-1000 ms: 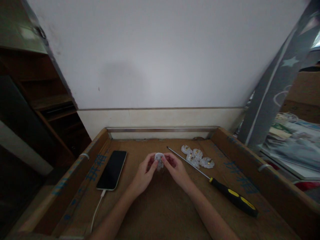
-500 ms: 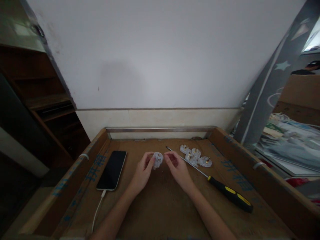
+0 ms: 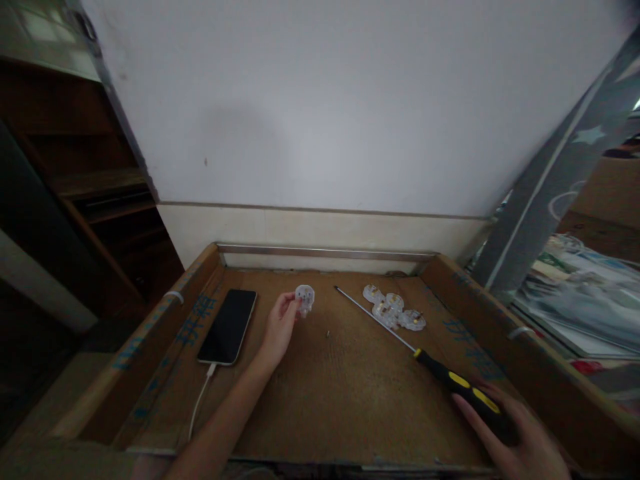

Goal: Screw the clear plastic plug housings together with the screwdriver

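Observation:
Between the thumb and fingers of my left hand (image 3: 281,323) is a clear plastic plug piece (image 3: 305,299), raised above the cardboard. My right hand (image 3: 515,430) is at the handle of the screwdriver (image 3: 460,385), thumb on one side and fingers on the other. The black and yellow screwdriver lies diagonally, its tip pointing to the far middle. Beside its shaft rests a group of several clear plug pieces (image 3: 387,311) with brass-coloured parts. A tiny metal piece (image 3: 328,334) lies on the cardboard near the centre.
A phone (image 3: 229,327) with a white cable (image 3: 199,407) lies at the left of the cardboard tray. Raised tray sides (image 3: 500,327) run left and right. A pale wall stands behind, with a grey curtain and piled papers beyond the right side.
My right hand has moved from beside the plug piece to the screwdriver handle at the lower right. My left hand, still with the piece, has shifted slightly left and away. The view has tilted slightly.

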{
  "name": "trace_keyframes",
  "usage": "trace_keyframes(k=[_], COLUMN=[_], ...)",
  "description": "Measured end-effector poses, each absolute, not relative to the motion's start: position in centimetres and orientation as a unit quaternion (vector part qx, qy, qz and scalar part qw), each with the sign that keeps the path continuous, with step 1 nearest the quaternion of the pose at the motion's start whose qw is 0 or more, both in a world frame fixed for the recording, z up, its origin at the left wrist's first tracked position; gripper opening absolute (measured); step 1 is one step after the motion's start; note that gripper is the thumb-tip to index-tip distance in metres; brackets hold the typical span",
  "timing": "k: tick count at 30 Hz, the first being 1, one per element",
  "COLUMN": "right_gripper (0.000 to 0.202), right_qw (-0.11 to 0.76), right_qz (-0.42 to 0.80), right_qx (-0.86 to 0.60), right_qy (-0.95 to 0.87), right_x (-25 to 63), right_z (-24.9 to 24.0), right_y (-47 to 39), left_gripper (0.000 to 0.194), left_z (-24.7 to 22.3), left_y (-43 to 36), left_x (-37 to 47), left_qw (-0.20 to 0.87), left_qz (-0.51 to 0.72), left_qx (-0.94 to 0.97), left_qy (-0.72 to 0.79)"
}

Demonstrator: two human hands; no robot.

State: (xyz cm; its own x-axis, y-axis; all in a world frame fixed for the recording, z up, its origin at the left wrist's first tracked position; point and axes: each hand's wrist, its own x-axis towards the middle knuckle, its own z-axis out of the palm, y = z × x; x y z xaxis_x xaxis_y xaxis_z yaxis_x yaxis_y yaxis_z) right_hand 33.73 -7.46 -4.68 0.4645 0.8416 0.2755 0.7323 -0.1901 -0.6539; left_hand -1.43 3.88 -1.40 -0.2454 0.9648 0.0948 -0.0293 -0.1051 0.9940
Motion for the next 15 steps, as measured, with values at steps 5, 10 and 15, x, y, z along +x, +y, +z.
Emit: trace_keyframes(k=[5, 10, 15], right_gripper=[0.062, 0.053, 0.057], right_qw=[0.654, 0.7, 0.681], right_qz=[0.127, 0.068, 0.073], right_qx=[-0.636, -0.584, -0.599], right_qy=[-0.391, -0.405, -0.415], right_x=[28.7, 24.9, 24.7], right_z=[1.3, 6.3, 5.5], right_y=[-7.3, -8.0, -9.0], left_gripper=[0.039, 0.049, 0.051], left_z=[-1.4, -1.2, -1.1], left_y=[4.0, 4.0, 3.7], left_x=[-1.7, -1.5, -1.3], left_qw=[0.409, 0.395, 0.386], left_qz=[0.595, 0.613, 0.628], left_qx=[0.449, 0.46, 0.472], left_qy=[0.527, 0.507, 0.484])
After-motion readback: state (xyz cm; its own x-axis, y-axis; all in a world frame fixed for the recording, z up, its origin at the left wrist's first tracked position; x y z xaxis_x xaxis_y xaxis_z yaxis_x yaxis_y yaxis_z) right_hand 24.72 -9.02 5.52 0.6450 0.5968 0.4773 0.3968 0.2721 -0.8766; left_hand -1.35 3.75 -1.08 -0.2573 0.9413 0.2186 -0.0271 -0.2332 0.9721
